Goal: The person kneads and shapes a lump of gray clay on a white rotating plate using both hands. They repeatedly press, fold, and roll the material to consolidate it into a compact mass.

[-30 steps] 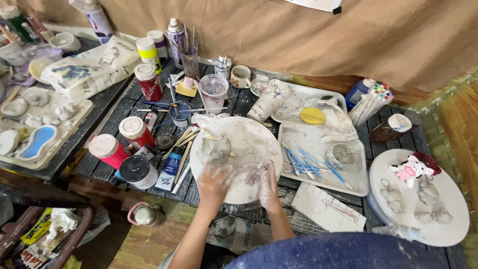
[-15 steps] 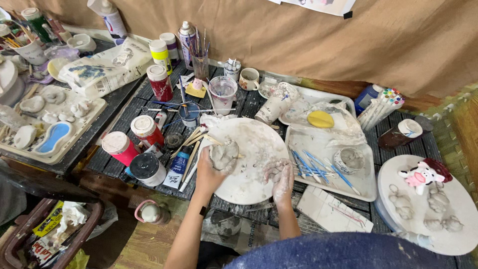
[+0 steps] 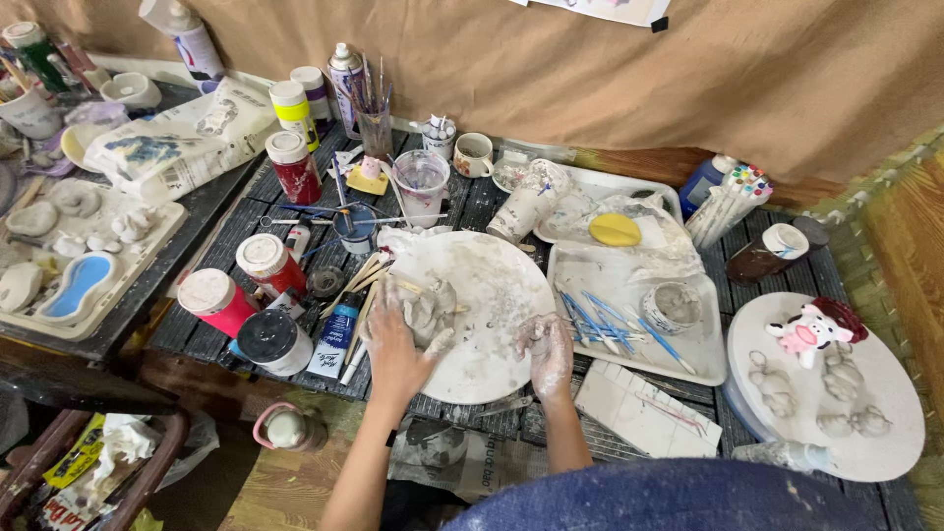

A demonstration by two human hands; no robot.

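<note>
Change: your left hand (image 3: 393,344) has slid up the left side of the round white board (image 3: 482,315) to the grey clay lump (image 3: 430,310); your right hand (image 3: 547,349) has drawn back toward the board's right edge.
Left grip: your fingers curl loosely round the lump's near side, touching it, not closed tight.
Right grip: clay-smeared, half curled; whether it holds a scrap of clay, you cannot tell.
Clay lump: on the board's left half, beside a fan of wooden sticks (image 3: 366,285).
Board: in the middle of the slatted tabletop (image 3: 246,211).
Paint jars: three squat jars left of the board, a pink one (image 3: 216,300), a red one (image 3: 267,264) and one with a black lid (image 3: 270,339); a taller red jar (image 3: 294,165) and a yellow one (image 3: 289,110) stand farther back.
Tube: a blue-and-white tube (image 3: 334,334) lies just beside your left hand.
Trays: white trays (image 3: 688,349) to the right carry blue tools (image 3: 610,320) and a yellow disc (image 3: 615,230).
Far right: a round board (image 3: 885,393) bears a pink-and-white cow figure (image 3: 811,332).
</note>
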